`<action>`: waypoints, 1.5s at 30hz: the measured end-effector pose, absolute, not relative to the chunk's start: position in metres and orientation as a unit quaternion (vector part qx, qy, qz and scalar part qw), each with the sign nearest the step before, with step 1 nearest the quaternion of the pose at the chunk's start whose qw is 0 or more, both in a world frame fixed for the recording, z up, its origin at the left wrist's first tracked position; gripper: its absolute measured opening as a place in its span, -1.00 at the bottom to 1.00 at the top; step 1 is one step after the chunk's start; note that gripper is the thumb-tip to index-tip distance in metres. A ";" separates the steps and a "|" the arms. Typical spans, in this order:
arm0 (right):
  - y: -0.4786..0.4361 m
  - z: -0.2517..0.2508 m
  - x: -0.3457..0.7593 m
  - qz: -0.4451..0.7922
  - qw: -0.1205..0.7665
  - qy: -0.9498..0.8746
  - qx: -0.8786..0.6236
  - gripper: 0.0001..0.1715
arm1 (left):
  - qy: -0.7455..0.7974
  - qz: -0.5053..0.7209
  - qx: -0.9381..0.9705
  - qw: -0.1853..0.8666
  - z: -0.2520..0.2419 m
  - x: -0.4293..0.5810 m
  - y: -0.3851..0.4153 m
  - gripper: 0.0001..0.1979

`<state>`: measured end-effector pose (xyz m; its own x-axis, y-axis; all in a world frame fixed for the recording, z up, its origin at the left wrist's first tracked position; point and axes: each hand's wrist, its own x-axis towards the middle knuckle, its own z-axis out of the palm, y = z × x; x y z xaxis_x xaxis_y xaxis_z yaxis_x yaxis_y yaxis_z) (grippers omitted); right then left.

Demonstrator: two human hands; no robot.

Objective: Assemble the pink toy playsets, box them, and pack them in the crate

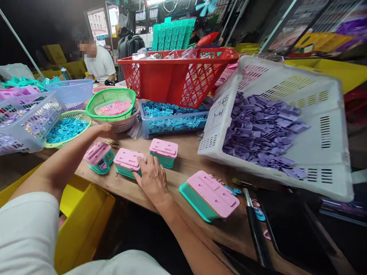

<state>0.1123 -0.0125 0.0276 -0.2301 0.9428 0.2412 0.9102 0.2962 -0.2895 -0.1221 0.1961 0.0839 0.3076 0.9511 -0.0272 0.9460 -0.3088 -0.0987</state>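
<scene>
My left hand (105, 130) reaches out to the rim of a pink basket (126, 124) that carries a green basket (110, 103) of pink pieces; its fingers are blurred. Fingers spread flat on the wooden table (189, 162), my right hand (152, 176) touches the middle one of three small teal boxes with pink lids (128, 161). The other two stand to its left (99, 156) and right (163, 152). A larger pink-and-teal box (209, 195) lies right of my right wrist.
A tilted white crate (323, 152) of purple pieces fills the right. Behind stand a red basket (177, 76), a blue tray (172, 119) of blue pieces, a basket of blue pieces (67, 130) and a white basket (25, 118). A yellow bin (83, 221) sits below. Another person (99, 63) sits at the back.
</scene>
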 end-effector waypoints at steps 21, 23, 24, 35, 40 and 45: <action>0.013 0.069 0.107 0.066 0.023 -0.897 -0.436 0.03 | -0.484 0.109 -0.867 -0.040 0.066 -0.166 0.061 0.00; 0.009 0.072 0.090 0.048 0.030 -0.851 -0.523 -0.19 | -0.482 0.085 -0.872 -0.009 0.060 -0.164 0.058 -0.01; 0.007 0.073 0.083 0.041 0.040 -0.829 -0.557 -0.20 | -0.477 0.074 -0.876 0.001 0.058 -0.165 0.057 -0.02; 0.052 0.070 0.102 0.024 -0.024 -0.922 -0.386 0.10 | -0.432 0.040 -0.901 0.013 0.052 -0.174 0.063 -0.06; 0.049 0.068 0.082 -0.033 0.019 -0.867 -0.496 -0.04 | -0.417 0.039 -0.908 0.008 0.053 -0.175 0.065 -0.03; 0.060 0.048 0.074 -0.025 0.074 -0.889 -0.451 0.15 | -0.415 0.044 -0.909 0.006 0.057 -0.175 0.067 -0.04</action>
<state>0.0744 0.0595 0.0482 -0.5827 0.7980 0.1535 0.8053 0.5924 -0.0225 -0.1747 0.0670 0.0571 0.6510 0.7554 -0.0750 0.7542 -0.6548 -0.0484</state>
